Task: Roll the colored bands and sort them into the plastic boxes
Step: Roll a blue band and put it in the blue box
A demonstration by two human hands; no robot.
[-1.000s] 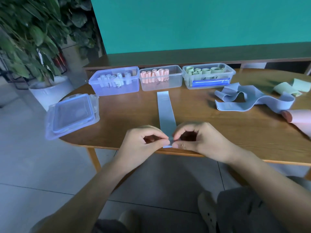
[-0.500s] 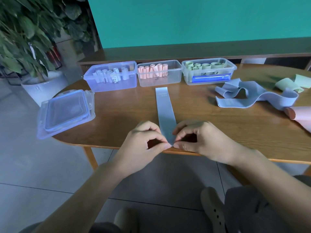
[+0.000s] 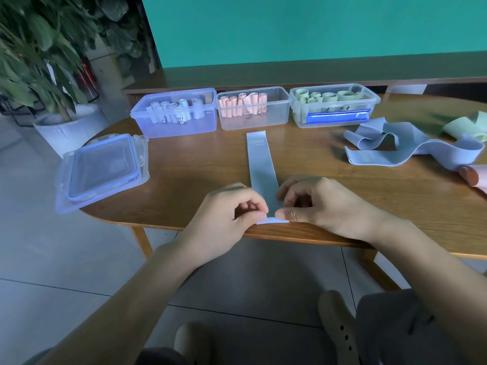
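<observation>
A flat blue band (image 3: 259, 159) lies lengthwise on the wooden table (image 3: 200, 167), running from the boxes toward me. My left hand (image 3: 229, 209) and my right hand (image 3: 313, 204) pinch its near end at the table's front edge, thumbs and forefingers meeting on it. Three plastic boxes stand in a row at the back: a blue box (image 3: 176, 122) with pale blue rolls, a clear box (image 3: 253, 117) with pink rolls, and another clear box (image 3: 334, 111) with green rolls.
A stack of box lids (image 3: 102, 167) sits at the table's left edge. More loose blue bands (image 3: 411, 151), a green band (image 3: 466, 126) and a pink roll (image 3: 474, 175) lie at the right. A potted plant (image 3: 66, 127) stands on the floor at left.
My hands stay on the band's near end, the fingers shifting slightly as they curl it. The view has drifted a little; the band has not moved along the table.
</observation>
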